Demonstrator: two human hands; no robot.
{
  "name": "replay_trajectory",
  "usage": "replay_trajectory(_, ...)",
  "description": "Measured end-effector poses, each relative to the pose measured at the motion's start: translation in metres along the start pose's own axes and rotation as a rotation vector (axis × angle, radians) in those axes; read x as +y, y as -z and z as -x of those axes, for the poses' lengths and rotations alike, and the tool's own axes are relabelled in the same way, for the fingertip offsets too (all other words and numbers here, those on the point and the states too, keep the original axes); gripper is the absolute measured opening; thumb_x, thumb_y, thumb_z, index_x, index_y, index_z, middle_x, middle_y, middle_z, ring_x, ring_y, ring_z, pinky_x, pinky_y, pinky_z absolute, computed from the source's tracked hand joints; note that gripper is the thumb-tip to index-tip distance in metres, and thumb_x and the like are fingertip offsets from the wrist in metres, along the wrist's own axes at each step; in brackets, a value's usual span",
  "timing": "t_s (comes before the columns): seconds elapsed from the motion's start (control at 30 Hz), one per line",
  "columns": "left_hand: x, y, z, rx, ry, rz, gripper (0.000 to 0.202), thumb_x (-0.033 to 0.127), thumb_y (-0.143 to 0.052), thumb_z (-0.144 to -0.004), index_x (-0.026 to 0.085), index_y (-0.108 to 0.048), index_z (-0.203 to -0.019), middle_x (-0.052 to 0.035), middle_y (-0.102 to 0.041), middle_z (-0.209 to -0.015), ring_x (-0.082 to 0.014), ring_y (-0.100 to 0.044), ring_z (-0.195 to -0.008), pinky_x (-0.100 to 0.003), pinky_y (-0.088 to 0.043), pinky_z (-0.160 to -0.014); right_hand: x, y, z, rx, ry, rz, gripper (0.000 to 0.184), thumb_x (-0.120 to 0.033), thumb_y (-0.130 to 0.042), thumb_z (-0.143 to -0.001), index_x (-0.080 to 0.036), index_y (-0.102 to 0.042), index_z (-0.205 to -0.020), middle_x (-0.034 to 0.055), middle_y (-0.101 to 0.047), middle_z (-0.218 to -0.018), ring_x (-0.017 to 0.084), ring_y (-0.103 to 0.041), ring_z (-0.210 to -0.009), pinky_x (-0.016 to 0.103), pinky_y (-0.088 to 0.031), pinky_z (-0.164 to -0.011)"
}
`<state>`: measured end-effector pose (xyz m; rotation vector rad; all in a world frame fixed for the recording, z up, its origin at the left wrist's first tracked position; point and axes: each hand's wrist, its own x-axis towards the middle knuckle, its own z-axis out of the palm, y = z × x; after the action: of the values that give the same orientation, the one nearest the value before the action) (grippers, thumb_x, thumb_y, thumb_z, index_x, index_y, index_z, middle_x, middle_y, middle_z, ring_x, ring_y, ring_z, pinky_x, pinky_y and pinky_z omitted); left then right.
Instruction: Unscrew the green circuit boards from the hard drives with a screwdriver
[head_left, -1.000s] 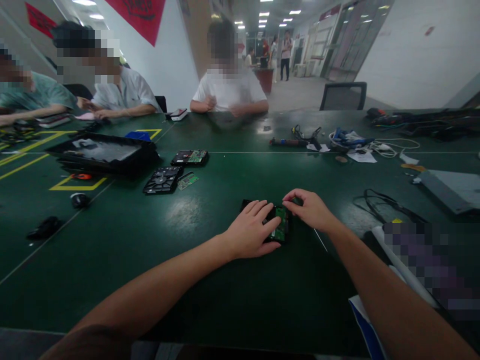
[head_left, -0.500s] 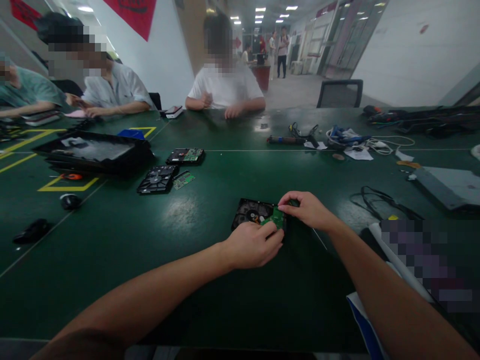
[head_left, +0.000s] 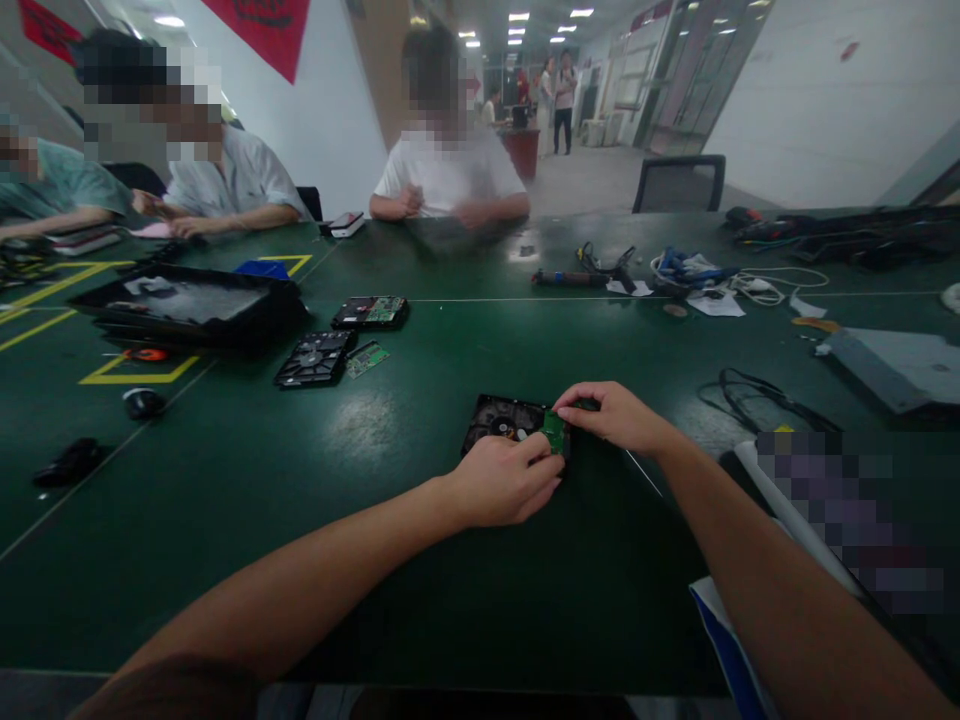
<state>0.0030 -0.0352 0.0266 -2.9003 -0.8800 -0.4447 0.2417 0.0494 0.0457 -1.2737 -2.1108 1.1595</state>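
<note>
A black hard drive [head_left: 501, 422] lies underside up on the green table [head_left: 420, 560] in front of me. My left hand [head_left: 504, 482] is closed in a pinch on a small green circuit board [head_left: 554, 431], lifted at an angle off the drive's right end. My right hand [head_left: 616, 415] rests at the drive's far right corner with fingers curled against it, holding it down. Part of the drive is hidden under both hands.
Two more hard drives [head_left: 316, 359] [head_left: 372, 313] and a loose green board [head_left: 367, 359] lie to the left, beside a stack of black trays [head_left: 187, 308]. Cables [head_left: 757, 392], tools [head_left: 581, 277] and papers sit to the right. Three people sit across the table.
My left hand went from lying flat on the board to pinching it and lifting it off the drive, baring the drive's underside. The right hand stayed at the corner.
</note>
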Motion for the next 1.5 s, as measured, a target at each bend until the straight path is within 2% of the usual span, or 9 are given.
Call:
replay_trajectory(0.13, -0.0007, -0.0006, 0.0003, 0.012, -0.001, 0.003, 0.032, 0.036, -0.043, -0.109, 0.018, -0.066, -0.123, -0.0082, -0.064, -0.109, -0.0162, -0.065, -0.077, -0.029, -0.056, -0.064, -0.0017, -0.0018, 0.0013, 0.013, -0.091, -0.089, 0.021, -0.037, -0.069, -0.09, -0.021, -0.076, -0.1, -0.0008, -0.065, -0.068, 0.013, -0.051, -0.056, 0.03, -0.041, -0.057)
replay_trajectory(0.27, -0.001, -0.0005, 0.0006, 0.002, -0.003, 0.01, 0.033, 0.036, -0.043, -0.109, 0.018, -0.066, -0.125, -0.0077, -0.064, -0.11, -0.0165, -0.065, -0.077, -0.03, -0.056, -0.065, -0.001, -0.0022, 0.0012, 0.01, -0.116, -0.083, 0.021, -0.039, -0.07, -0.09, -0.02, -0.073, -0.099, -0.0012, -0.065, -0.068, 0.012, -0.049, -0.053, 0.029, -0.038, -0.054)
replay_trajectory(0.47, -0.0011, 0.0003, 0.0004, -0.001, 0.0, 0.005, 0.033, 0.037, -0.043, -0.11, 0.018, -0.066, -0.125, -0.0076, -0.064, -0.11, -0.0166, -0.065, -0.078, -0.03, -0.055, -0.064, 0.0014, -0.0019, 0.0002, 0.025, -0.084, 0.009, 0.019, -0.039, -0.071, -0.089, -0.022, -0.075, -0.096, -0.0012, -0.068, -0.072, 0.014, -0.055, -0.06, 0.031, -0.043, -0.062)
replay_trajectory(0.67, -0.0016, -0.0009, 0.0005, 0.012, -0.007, 0.003, 0.033, 0.036, -0.042, -0.11, 0.018, -0.066, -0.125, -0.0079, -0.064, -0.111, -0.0161, -0.065, -0.077, -0.029, -0.055, -0.062, 0.0032, -0.001, -0.0029, 0.036, 0.04, 0.069, 0.013, -0.035, -0.071, -0.088, -0.023, -0.077, -0.09, 0.0021, -0.077, -0.093, 0.02, -0.069, -0.086, 0.037, -0.05, -0.085)
replay_trajectory(1.17, -0.0016, 0.0003, 0.0004, 0.008, -0.008, 0.011, 0.034, 0.036, -0.041, -0.11, 0.018, -0.066, -0.124, -0.0082, -0.064, -0.111, -0.0161, -0.065, -0.078, -0.029, -0.056, -0.064, 0.0045, -0.0051, -0.0035, 0.088, 0.015, 0.107, 0.014, -0.035, -0.07, -0.088, -0.023, -0.075, -0.091, 0.0045, -0.076, -0.094, 0.022, -0.068, -0.088, 0.038, -0.051, -0.084)
replay_trajectory(1.3, -0.002, 0.0004, 0.0017, 0.027, -0.038, -0.009, 0.033, 0.034, -0.042, -0.11, 0.017, -0.066, -0.124, -0.0078, -0.064, -0.11, -0.0152, -0.064, -0.077, -0.029, -0.055, -0.062, 0.0035, -0.0049, -0.0029, 0.13, -0.098, -0.014, 0.018, -0.035, -0.068, -0.088, -0.022, -0.07, -0.1, 0.0036, -0.073, -0.088, 0.018, -0.064, -0.072, 0.034, -0.05, -0.067)
replay_trajectory(1.4, -0.0016, -0.0007, 0.0037, 0.065, -0.08, -0.024, 0.03, 0.031, -0.042, -0.111, 0.018, -0.066, -0.124, -0.0061, -0.064, -0.106, -0.0134, -0.063, -0.072, -0.028, -0.054, -0.061, 0.0044, -0.0031, -0.0046, 0.219, -0.119, -0.225, 0.024, -0.025, -0.061, -0.085, -0.022, -0.064, -0.108, 0.0056, -0.074, -0.103, 0.015, -0.064, -0.071, 0.03, -0.05, -0.06)
replay_trajectory(1.5, -0.0003, -0.0028, 0.0056, 0.113, -0.068, -0.045, 0.028, 0.03, -0.044, -0.11, 0.018, -0.065, -0.124, -0.0059, -0.064, -0.104, -0.0137, -0.065, -0.074, -0.028, -0.056, -0.063, 0.008, -0.0006, -0.008, 0.355, -0.035, -0.344, 0.033, -0.019, -0.056, -0.082, -0.022, -0.06, -0.115, 0.0088, -0.07, -0.123, 0.016, -0.07, -0.08, 0.03, -0.056, -0.064)
